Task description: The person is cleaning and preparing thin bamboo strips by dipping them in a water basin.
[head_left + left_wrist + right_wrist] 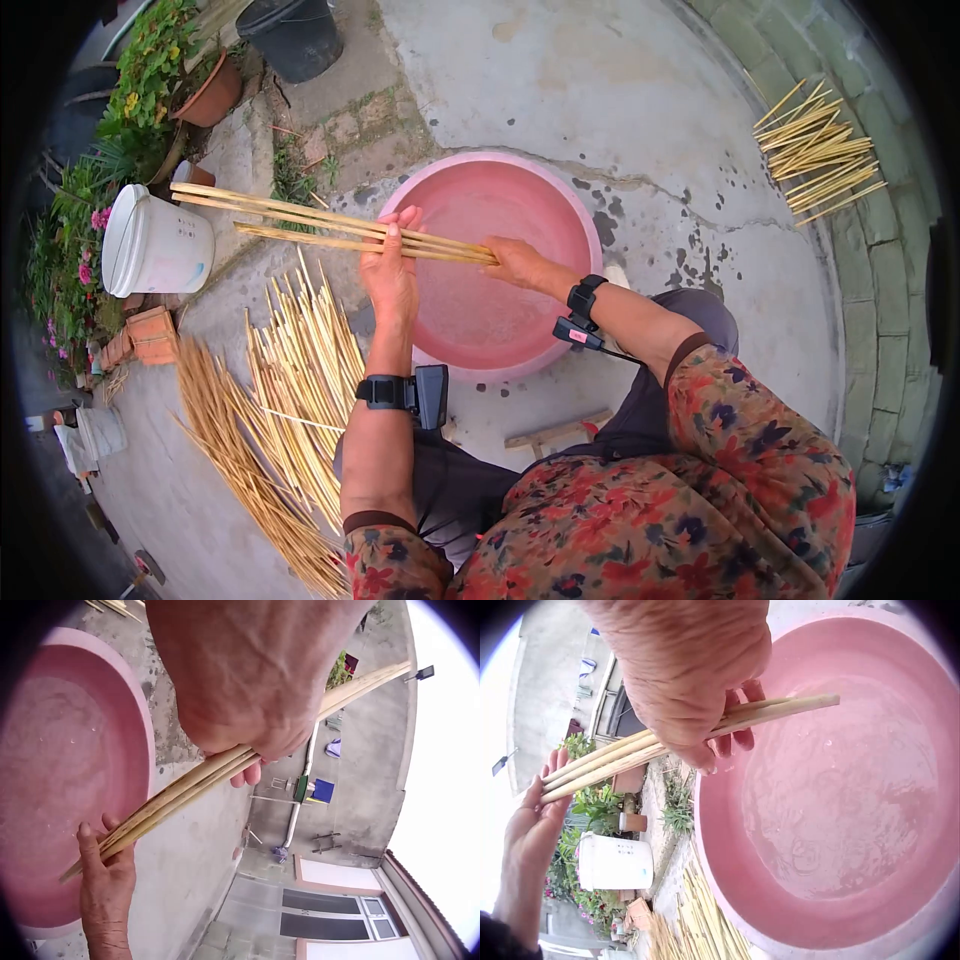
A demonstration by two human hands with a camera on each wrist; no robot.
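Several long pale stalks [300, 219] are held in both hands over the near-left side of a round pink tub [480, 362]. My left hand [390, 275] holds them near their middle, palm up, with the thumb over them. Toward their right end, my right hand [520, 265] grips the stalks with curled fingers. In the right wrist view the cut ends stick out past the right hand [697, 690] above shallow rippled water in the tub. The left wrist view shows the left hand [247, 675] from its back, hiding part of the stalks.
A large pile of similar stalks [300, 370] lies on the concrete at the left. More sticks [820, 150] lie by the tiled edge at far right. A white bucket [165, 240], bricks [152, 335], potted plants and a black bucket [290, 38] stand at the left.
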